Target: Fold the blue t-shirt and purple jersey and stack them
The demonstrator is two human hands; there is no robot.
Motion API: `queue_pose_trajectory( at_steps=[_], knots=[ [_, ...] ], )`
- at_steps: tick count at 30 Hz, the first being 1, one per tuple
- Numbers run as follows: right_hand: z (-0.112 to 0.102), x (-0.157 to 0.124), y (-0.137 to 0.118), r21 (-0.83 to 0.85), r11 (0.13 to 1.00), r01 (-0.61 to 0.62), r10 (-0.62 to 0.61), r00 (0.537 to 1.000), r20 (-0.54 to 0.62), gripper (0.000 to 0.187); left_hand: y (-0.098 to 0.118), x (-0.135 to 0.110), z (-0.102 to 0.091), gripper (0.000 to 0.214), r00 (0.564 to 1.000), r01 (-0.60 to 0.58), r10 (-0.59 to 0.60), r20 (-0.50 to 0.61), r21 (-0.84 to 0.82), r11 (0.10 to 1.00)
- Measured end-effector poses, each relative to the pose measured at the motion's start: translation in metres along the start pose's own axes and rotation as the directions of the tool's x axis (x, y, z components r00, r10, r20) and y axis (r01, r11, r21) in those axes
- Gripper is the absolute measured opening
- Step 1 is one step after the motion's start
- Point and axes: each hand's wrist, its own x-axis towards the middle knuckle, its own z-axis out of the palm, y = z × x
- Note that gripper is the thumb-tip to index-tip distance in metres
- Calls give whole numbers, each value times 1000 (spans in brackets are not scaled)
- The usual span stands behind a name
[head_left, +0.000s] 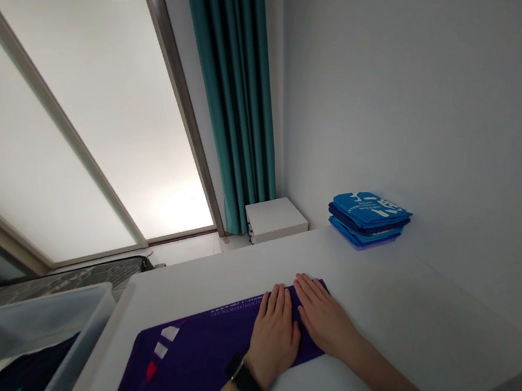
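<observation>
two hands, one purple cloth, one blue stack (layers uncountable), one bin

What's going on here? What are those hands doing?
A person has their left hand and right hand flat on a purple cloth with white lettering, lying on a white table. A black watch band circles the left wrist. Farther along the table sits a stack of folded blue clothes. A see-through plastic bin stands beside the table, with dark things inside.
</observation>
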Motion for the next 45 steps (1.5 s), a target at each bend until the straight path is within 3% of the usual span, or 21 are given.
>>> queue_pose_trajectory(
  at_steps=[6,14,29,33,37,40,45],
  knots=[
    [6,2,10,-3,1000,28,-28,995,98,55,-2,-1,4,63,1000,15,-15,-19,-1,1000],
    [9,0,11,-31,999,13,-10,994,109,56,-6,-6,5,62,998,46,-46,-43,2,999],
    [20,0,20,55,998,-39,31,990,139,60,-64,-61,-9,64,982,182,-178,-64,63,981],
    [7,7,1,52,998,-38,33,994,101,60,-65,-63,-9,63,975,212,-206,-87,56,976],
    [-3,18,-43,72,993,99,-104,991,79,56,-62,-63,-10,62,972,226,-221,-79,52,973],
    [1,26,-69,92,986,141,-151,982,114,55,-62,-64,-11,61,974,221,-217,-70,55,974],
    [14,28,-74,106,983,152,-168,974,154,56,-62,-63,-10,59,975,217,-213,-63,61,974]
  ],
)
